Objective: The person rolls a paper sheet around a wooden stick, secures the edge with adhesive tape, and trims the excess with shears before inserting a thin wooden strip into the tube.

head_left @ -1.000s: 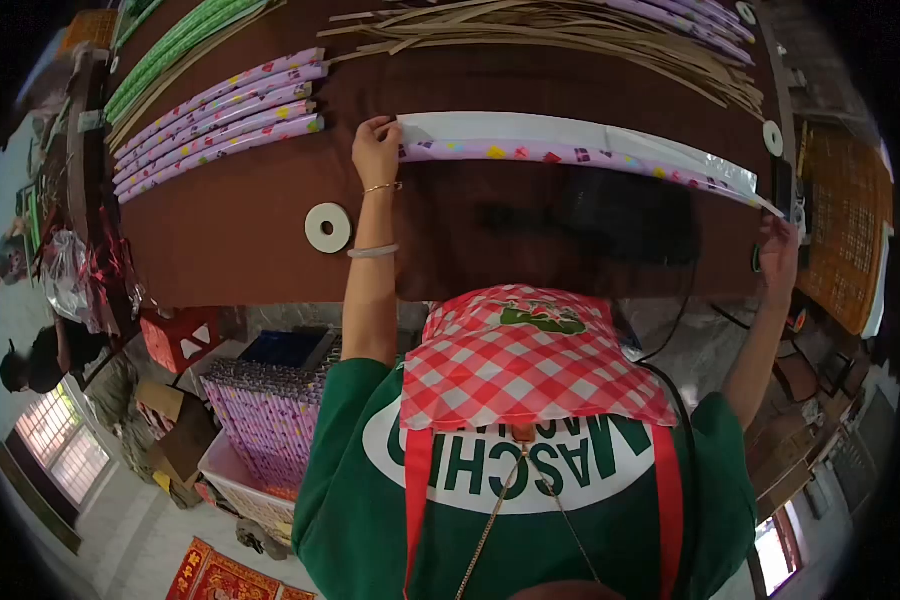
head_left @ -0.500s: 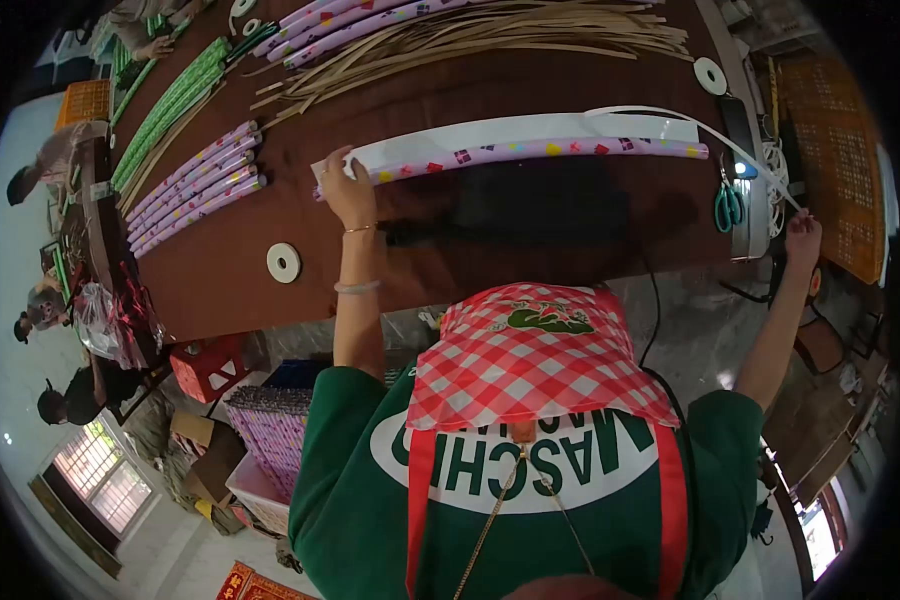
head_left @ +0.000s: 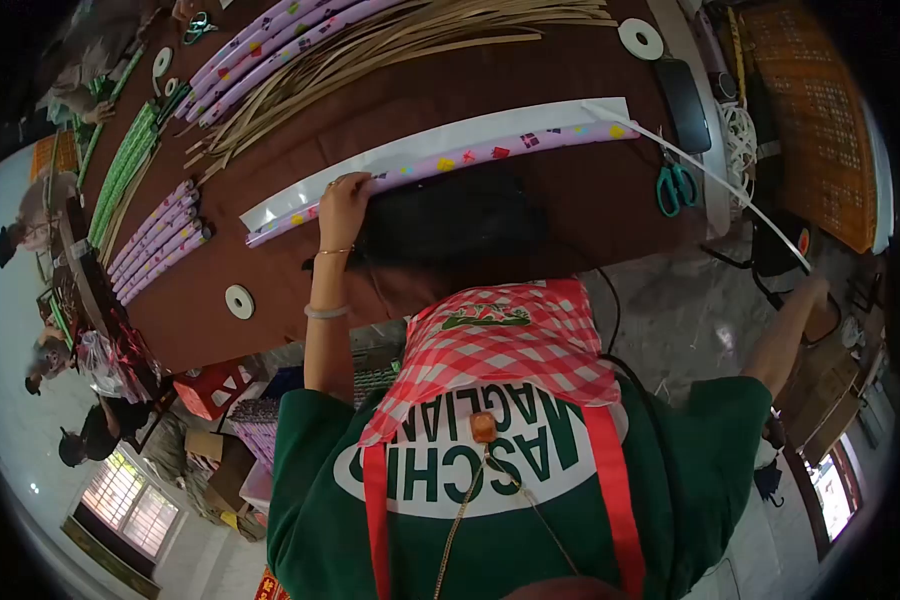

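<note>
A long purple patterned roll (head_left: 490,155) lies across the brown table (head_left: 590,210), on a white plastic sleeve (head_left: 420,145). My left hand (head_left: 342,200) presses down on the roll near its left end, fingers curled over it. A thin white strip (head_left: 710,180) runs from the roll's right end off the table's edge to my right hand (head_left: 818,292). That hand is stretched far out to the right and pinches the strip's end.
Green scissors (head_left: 677,188) and a black device (head_left: 683,90) lie near the table's right end. Tape rings (head_left: 239,301) (head_left: 640,38), finished purple rolls (head_left: 160,240), green rolls (head_left: 125,170) and tan strips (head_left: 390,40) cover the far side. Other people sit at the left.
My right hand has pulled the white strip farther out to the right and down, away from the table. My left hand stays on the roll; the view has tilted.
</note>
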Demonstrator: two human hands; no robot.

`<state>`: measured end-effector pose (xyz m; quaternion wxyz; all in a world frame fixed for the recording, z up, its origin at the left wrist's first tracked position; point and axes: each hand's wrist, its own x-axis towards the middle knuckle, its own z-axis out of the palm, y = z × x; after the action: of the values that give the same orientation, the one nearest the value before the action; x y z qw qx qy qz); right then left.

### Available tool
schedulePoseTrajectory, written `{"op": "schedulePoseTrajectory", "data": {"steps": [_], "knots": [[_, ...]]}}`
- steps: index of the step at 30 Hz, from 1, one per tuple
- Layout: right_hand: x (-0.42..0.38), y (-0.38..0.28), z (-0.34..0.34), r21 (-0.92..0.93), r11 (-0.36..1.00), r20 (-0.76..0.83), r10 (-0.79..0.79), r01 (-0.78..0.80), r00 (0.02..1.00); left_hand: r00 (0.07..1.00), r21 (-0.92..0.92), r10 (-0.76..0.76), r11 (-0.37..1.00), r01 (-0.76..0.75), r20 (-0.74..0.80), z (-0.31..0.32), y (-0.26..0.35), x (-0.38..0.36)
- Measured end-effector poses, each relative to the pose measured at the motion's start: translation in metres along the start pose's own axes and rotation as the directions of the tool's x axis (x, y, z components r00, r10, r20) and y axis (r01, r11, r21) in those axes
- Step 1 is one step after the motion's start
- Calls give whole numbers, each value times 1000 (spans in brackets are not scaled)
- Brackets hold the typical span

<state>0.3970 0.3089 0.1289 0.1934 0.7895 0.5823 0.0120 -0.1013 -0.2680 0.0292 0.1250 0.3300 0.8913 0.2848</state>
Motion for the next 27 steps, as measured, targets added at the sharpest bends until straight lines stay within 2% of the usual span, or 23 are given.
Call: {"op": "schedulePoseTrajectory", "data": {"steps": [1,4,6,7,8,9,10,11,13,14,15,16,17,18,19,20,21,22,23,24,25,26,27], "knots": [[-38,29,-13,31,999,-51,-6,8,999,1000,-2,5,1000,-5,5,-1,-2,1],[86,130,-30,113,993,-203,-11,35,979,995,-40,-30,999,34,93,-4,-2,1],[228,239,-49,161,986,-308,-2,54,951,992,-31,-21,999,25,121,-5,-4,5],[268,295,-65,182,981,-363,5,65,932,990,-17,-21,1000,23,139,-6,-4,6],[254,311,-81,202,976,-419,10,82,908,986,30,-37,999,32,164,-8,-1,7],[322,359,-116,222,969,-477,14,105,879,986,18,-30,999,27,163,-10,3,9],[326,366,-148,241,962,-533,20,129,846,981,24,-19,1000,14,194,-12,4,11],[321,382,-148,258,954,-585,28,153,810,974,30,-6,1000,-1,225,-14,5,12],[360,349,-176,285,941,-687,67,183,723,965,36,-21,999,12,260,-15,1,13],[259,230,-158,294,937,-735,96,188,672,957,39,-28,999,17,290,-15,2,14],[165,141,-169,298,935,-781,123,193,613,951,73,-9,997,-15,308,-16,1,17],[135,144,-188,300,932,-823,145,202,550,947,108,7,993,-44,323,-16,0,18],[185,138,-160,-38,826,-704,-421,562,572,942,124,11,991,-55,335,-17,3,18],[114,63,-124,-44,837,-712,-409,545,571,939,146,8,987,-62,344,-19,3,19],[118,23,-92,526,667,-511,-248,527,823,942,111,31,991,-71,335,-16,-8,19],[101,-13,-62,648,515,-372,-429,561,823,945,80,49,994,-79,324,-13,-16,18],[88,-46,-28,703,462,-315,-479,541,819,940,117,-3,992,-39,340,-18,0,21],[83,-72,0,795,431,-167,-522,428,836,942,118,-2,992,-40,336,-17,2,24],[83,-87,32,986,159,66,-629,45,775,937,113,-29,993,-12,349,-17,1,24],[67,-115,51,928,368,253,-502,-60,827,932,111,-61,994,22,359,-18,-1,23],[86,-122,88,793,563,104,-501,233,859,939,121,-34,993,-8,343,-17,-7,20],[71,-137,93,540,694,-46,-541,477,840,945,136,-13,990,-34,328,-18,-5,21],[56,-132,91,357,737,-184,-547,574,817,932,153,-58,988,2,358,-20,-5,22]]}}
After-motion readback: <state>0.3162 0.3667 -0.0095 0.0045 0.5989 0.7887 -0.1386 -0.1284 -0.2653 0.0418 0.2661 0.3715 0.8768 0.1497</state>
